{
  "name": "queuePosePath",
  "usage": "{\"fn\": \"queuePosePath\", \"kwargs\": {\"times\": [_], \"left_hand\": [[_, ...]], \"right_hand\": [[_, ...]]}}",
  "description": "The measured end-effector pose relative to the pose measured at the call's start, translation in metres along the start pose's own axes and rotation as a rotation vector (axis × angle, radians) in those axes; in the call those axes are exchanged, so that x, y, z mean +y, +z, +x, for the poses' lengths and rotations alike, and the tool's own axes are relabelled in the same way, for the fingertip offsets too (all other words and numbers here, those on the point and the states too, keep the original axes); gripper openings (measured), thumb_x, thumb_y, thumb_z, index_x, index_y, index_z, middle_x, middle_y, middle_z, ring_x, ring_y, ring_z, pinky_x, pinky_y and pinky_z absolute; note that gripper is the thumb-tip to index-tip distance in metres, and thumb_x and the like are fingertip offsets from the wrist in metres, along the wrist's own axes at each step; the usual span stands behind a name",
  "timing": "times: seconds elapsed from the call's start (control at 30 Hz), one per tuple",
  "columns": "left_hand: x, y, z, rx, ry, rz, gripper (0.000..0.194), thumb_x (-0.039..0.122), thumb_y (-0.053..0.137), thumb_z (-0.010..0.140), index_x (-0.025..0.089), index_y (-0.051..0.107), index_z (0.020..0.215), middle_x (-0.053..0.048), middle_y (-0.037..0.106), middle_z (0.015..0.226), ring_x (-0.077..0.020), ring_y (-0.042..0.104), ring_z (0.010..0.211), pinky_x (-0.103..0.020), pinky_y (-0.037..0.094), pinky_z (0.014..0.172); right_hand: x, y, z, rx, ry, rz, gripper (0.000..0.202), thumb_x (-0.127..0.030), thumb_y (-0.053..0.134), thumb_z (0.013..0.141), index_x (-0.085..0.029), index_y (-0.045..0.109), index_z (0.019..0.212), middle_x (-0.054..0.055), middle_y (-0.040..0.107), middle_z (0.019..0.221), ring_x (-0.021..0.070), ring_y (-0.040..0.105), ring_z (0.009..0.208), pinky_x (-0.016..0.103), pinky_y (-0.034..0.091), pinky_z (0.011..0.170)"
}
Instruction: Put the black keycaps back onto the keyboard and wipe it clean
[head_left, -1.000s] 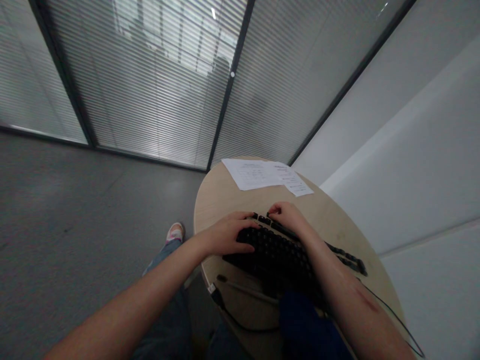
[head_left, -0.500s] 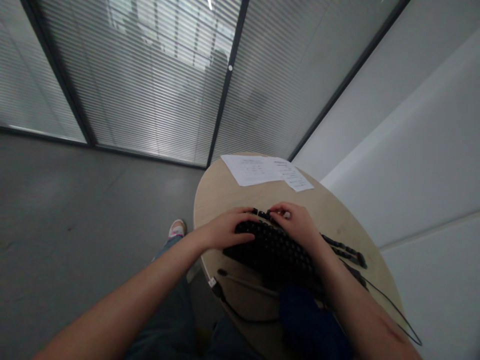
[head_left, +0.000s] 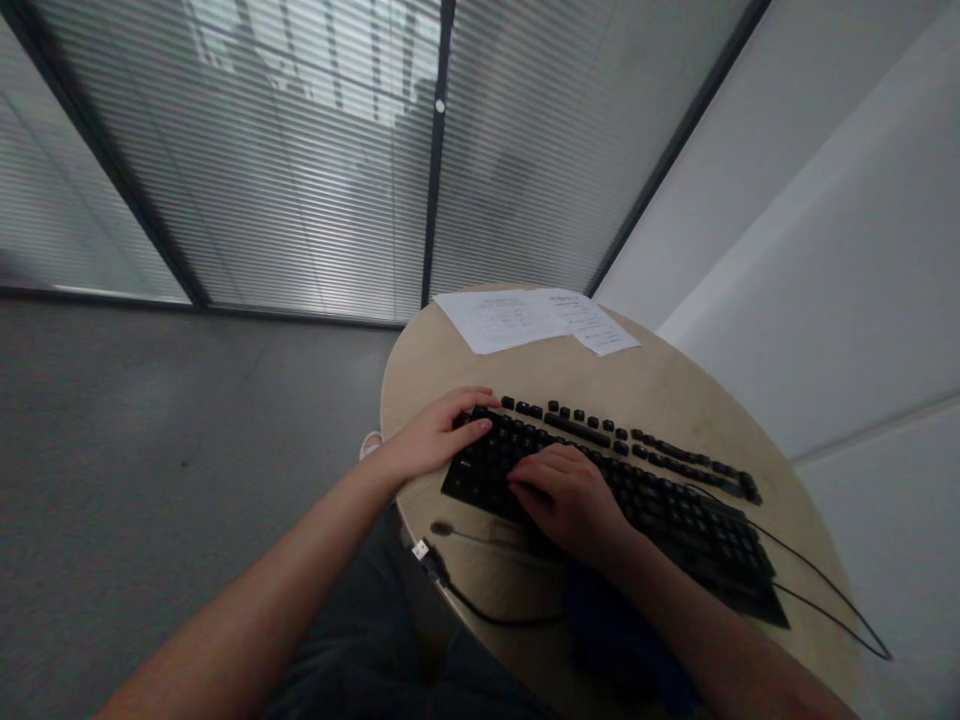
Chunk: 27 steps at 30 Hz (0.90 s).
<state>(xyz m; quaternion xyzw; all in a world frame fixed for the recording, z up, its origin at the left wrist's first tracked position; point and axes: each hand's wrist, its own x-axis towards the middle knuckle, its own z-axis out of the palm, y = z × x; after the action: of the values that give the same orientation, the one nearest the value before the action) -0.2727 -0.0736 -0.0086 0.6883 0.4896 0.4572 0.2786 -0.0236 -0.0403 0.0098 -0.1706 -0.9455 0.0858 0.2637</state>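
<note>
A black keyboard (head_left: 667,510) lies at a slant across the round wooden table. My left hand (head_left: 439,430) grips its far left corner, thumb on top and fingers along the far edge. Over the left half of the keyboard, my right hand (head_left: 574,500) is pinched, with thumb and fingertips down at the keys; whatever is between them is too small and hidden to make out. Loose black keycaps (head_left: 579,415) stand in rows just beyond the keyboard, with a long spacebar keycap (head_left: 577,430) among them.
Printed paper sheets (head_left: 517,318) lie on the table's (head_left: 427,370) far side. At the near edge are a USB plug (head_left: 424,555) on a black cable, a thin tool with a dark tip (head_left: 442,528) and a dark blue item (head_left: 619,630). A cable (head_left: 825,620) loops at right.
My right hand has come back from the row of loose keycaps to the keyboard's left half. My left hand stays at the corner. The view has shifted, showing more keycaps and keyboard.
</note>
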Motion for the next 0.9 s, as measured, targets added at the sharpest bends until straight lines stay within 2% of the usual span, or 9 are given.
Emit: {"fn": "queuePosePath", "kwargs": {"times": [0.37,0.63,0.9], "left_hand": [[0.002,0.000,0.000,0.013,-0.017,0.020,0.036,0.040,0.057,0.095,0.024,0.063,0.126,-0.009,0.064,0.139,-0.0271,0.058,0.130,-0.050,0.043,0.114],[0.004,0.000,-0.001,0.015,-0.021,0.019,0.034,0.039,0.056,0.095,0.024,0.064,0.125,-0.009,0.064,0.139,-0.0269,0.059,0.129,-0.049,0.046,0.111],[0.004,0.000,-0.001,0.018,-0.026,0.037,0.035,0.040,0.056,0.095,0.024,0.064,0.125,-0.008,0.065,0.138,-0.0267,0.060,0.127,-0.048,0.047,0.110]], "right_hand": [[-0.008,0.003,-0.005,0.030,0.021,-0.015,0.012,-0.016,0.067,0.092,-0.023,0.076,0.090,0.003,0.079,0.095,0.0197,0.068,0.084,0.036,0.050,0.083],[-0.002,0.006,-0.006,0.022,0.030,0.002,0.008,-0.021,0.073,0.089,-0.023,0.077,0.096,0.004,0.078,0.097,0.0219,0.068,0.088,0.039,0.051,0.084],[0.002,0.009,-0.008,0.038,0.008,-0.004,0.006,-0.021,0.073,0.089,-0.024,0.078,0.089,0.004,0.079,0.093,0.0211,0.067,0.086,0.039,0.051,0.083]]}}
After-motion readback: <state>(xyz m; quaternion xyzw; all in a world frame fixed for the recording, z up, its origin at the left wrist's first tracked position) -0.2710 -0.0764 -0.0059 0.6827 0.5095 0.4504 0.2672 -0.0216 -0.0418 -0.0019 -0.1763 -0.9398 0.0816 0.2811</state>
